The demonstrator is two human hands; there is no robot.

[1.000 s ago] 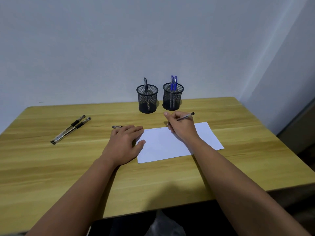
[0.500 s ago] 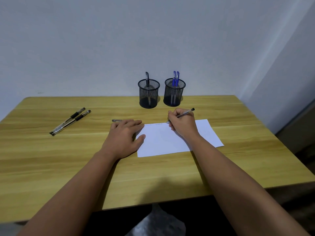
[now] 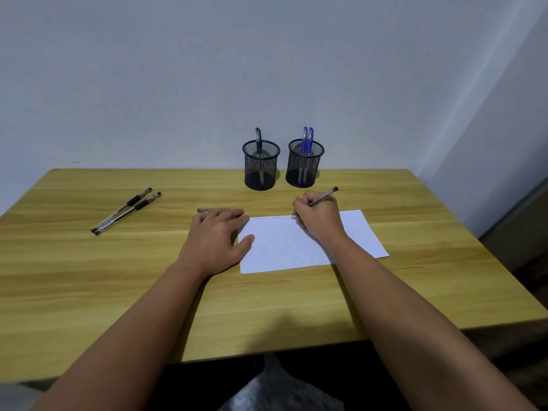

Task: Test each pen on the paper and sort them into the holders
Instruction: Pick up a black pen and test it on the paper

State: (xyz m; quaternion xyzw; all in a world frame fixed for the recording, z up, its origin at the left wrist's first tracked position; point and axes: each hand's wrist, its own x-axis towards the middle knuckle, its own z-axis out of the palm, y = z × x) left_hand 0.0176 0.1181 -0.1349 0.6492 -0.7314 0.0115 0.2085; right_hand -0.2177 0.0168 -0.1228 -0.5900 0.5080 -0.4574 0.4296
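Right hand [image 3: 318,216] at centre frame, fingers curled tight around a pen [image 3: 323,197], tip down on the top edge of the paper [image 3: 284,247]; two faint scribbles sit just left of the tip. Left hand [image 3: 216,237] flat, fingers straight and together, pressing the paper's left edge; a pen cap [image 3: 204,210] pokes out past the fingertips. Two black pens [image 3: 126,211] lie side by side at left on the tabletop [image 3: 89,277]. Upper centre: left holder [image 3: 261,166] has one black pen, right holder [image 3: 305,164] two blue pens.
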